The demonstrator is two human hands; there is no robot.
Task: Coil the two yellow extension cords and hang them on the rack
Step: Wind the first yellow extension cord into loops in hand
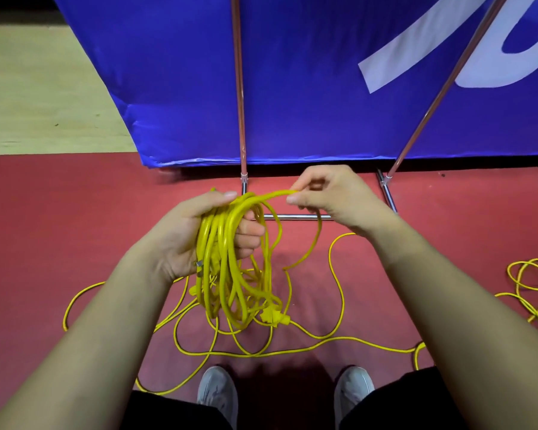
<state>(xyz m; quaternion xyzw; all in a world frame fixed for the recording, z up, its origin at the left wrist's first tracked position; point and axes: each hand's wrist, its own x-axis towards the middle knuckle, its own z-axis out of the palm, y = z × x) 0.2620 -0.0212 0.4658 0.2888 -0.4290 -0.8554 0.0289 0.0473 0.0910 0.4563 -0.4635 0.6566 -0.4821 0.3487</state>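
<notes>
Step in hand: laying a fresh loop onto the coil [230, 268].

Left hand [193, 234]: fingers and thumb curled round the top of the coil, loops hanging below, a plug [274, 316] at the bottom of the bundle.
Right hand [323, 197]: thumb and fingertips pinching a single strand just beside the left thumb, over the top of the bundle.

Procedure, judged from the present layout:
- Lay the pinched strand flat beside the other loops under the left thumb, not across them.
- Match the new loop to the hang of the existing loops; uneven loops likely to snag.
- Roll the strand slightly between the right fingertips to shed twist before release.
- Slide the right hand down the loose cord [337, 274] for the next length. Lift it clear of the crossings on the red floor [59, 218] to avoid drawing up a knot.
- Grip firmly enough with the left hand to stop loops slipping out.

Further yellow cord [528, 280]: piled at the right edge, well apart from the coil; impossible to tell whether a separate cord.
Rack [295, 216]: chrome frame directly ahead, in front of a blue banner [292, 88]; hanging not yet done.

Containers: none in view.
</notes>
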